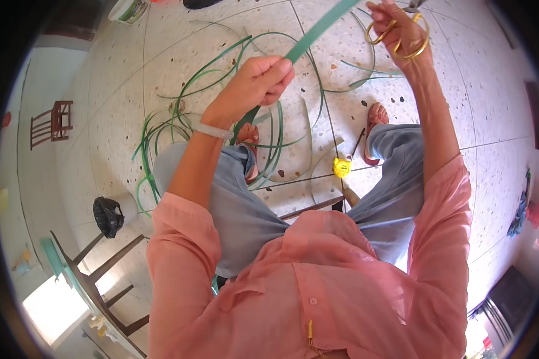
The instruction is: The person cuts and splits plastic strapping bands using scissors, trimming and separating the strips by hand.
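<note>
My left hand (260, 81) is closed around a flat green strip (320, 30). The strip slants up to the right from my fist and leaves the view at the top edge; a darker length hangs below the hand. At the upper right, my right hand (408, 36) holds scissors (426, 42) with gold-coloured loop handles around the fingers. Their blades are mostly cut off by the top edge. Loose green strips (156, 134) lie coiled and tangled on the floor beneath and left of my left hand.
A yellow tape measure (341, 167) lies on the speckled tile floor between my feet, beside a thin dark stick (357, 143). To the left are a black plastic bag (108, 217), a small wooden chair (60, 121) and a table's dark legs (105, 263). A white tub (127, 10) stands upper left.
</note>
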{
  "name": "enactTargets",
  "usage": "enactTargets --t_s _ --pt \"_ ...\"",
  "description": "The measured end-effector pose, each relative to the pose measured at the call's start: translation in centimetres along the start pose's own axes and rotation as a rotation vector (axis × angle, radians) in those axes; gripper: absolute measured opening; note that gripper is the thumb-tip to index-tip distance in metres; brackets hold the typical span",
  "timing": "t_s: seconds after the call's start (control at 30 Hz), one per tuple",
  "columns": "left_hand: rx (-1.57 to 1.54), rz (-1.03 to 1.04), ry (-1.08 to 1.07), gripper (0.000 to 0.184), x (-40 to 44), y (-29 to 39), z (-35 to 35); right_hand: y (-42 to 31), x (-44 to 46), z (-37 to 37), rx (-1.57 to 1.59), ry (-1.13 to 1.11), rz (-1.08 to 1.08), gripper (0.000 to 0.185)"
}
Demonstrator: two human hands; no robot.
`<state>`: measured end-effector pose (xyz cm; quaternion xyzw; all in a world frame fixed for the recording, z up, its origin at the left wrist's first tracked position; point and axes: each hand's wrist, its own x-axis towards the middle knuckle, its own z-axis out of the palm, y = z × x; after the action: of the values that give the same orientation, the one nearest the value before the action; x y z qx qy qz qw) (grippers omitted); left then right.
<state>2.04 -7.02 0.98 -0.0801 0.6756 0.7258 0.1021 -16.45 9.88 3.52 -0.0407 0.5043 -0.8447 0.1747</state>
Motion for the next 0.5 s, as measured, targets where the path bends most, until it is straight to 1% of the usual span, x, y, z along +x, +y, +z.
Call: enactTargets --t_s 0.03,0.07,0.1,0.17,0.2,0.3,0.33,0.37,0.4,0.43,0.5 --pt "-0.003 0.022 0.074 0.032 0.4 0.0 -0.1 0.1 -1.1 1.1 0.078 0.058 0.052 0.015" --pt "0.014 0.039 0.092 0.031 0.8 0.2 -0.1 1.2 -1.0 0.5 -0.074 -0.130 0.165 0.016" --pt "0.014 0.038 0.091 0.031 1.3 0.3 0.1 2.6 -1.0 -0.4 -0.224 -0.313 0.277 0.023" --pt "0.008 0.045 0.072 0.030 2.3 0.2 0.7 4.8 -3.6 1.5 -0.147 -0.280 0.214 0.025" --pt "0.008 0.040 0.067 0.030 2.6 0.3 1.2 5.3 -3.7 1.5 -0.110 -0.332 0.202 0.022" --pt "0.034 0.061 0.038 0.031 3.4 0.7 2.0 5.0 -2.3 0.9 -0.107 -0.324 0.179 0.020" --pt "0.025 0.057 -0.009 0.032 3.8 0.8 2.0 4.4 -2.3 1.1 -0.133 -0.256 0.151 0.019" --pt "0.014 0.055 -0.055 0.033 4.1 0.9 2.1 3.9 -1.6 0.9 -0.131 -0.250 0.149 0.019" --pt "0.015 0.052 -0.059 0.033 4.2 1.0 2.0 3.5 -0.4 0.3 -0.098 -0.203 0.136 0.015" --pt "0.043 0.052 -0.097 0.034 4.1 1.1 1.9 2.9 0.6 -0.3 -0.067 -0.156 0.123 0.014" --pt "0.071 0.049 -0.138 0.035 4.0 1.2 1.8 1.4 2.4 -2.0 -0.109 -0.110 0.056 0.013"
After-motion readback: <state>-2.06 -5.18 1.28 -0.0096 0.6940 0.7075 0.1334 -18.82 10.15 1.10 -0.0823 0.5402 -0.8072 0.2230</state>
